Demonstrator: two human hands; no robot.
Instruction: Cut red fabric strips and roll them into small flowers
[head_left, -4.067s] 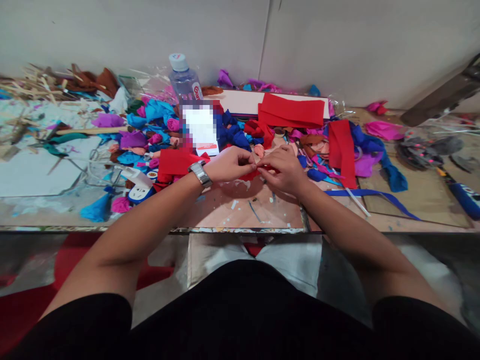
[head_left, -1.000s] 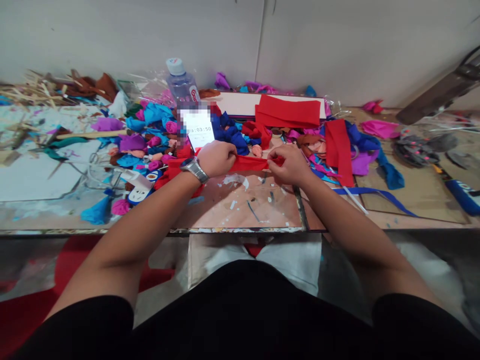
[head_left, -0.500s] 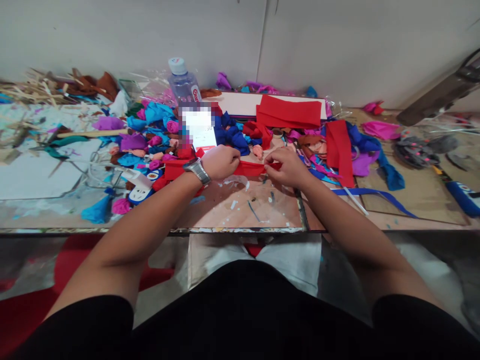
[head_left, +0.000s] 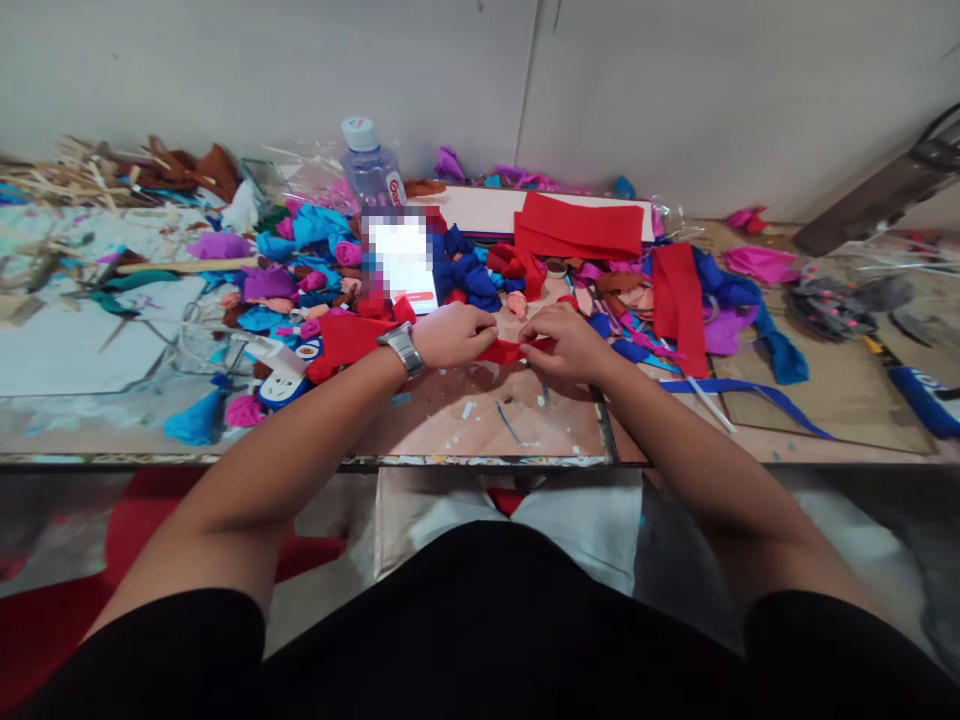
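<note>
A strip of red fabric [head_left: 501,352] spans the short gap between my hands, just above the table. My left hand [head_left: 454,335], with a metal watch on the wrist, is closed on its left part. Pinched at the right end, the strip is partly hidden behind the fingers of my right hand [head_left: 564,342]. More red cloth [head_left: 352,338] lies left of my left hand. Beyond my hands are crumpled dark blue pieces [head_left: 472,275] and a phone with a lit screen [head_left: 405,262].
Behind the phone stands a clear bottle [head_left: 373,170]. Folded red cloth [head_left: 577,225] rests on a white board at the back. A power strip [head_left: 283,385] lies left, near green-handled pliers [head_left: 135,288]. A blue ribbon [head_left: 757,392] trails to the right.
My hands have come closer together, so less of the red strip shows between them. My left hand has shifted slightly right and toward me.
</note>
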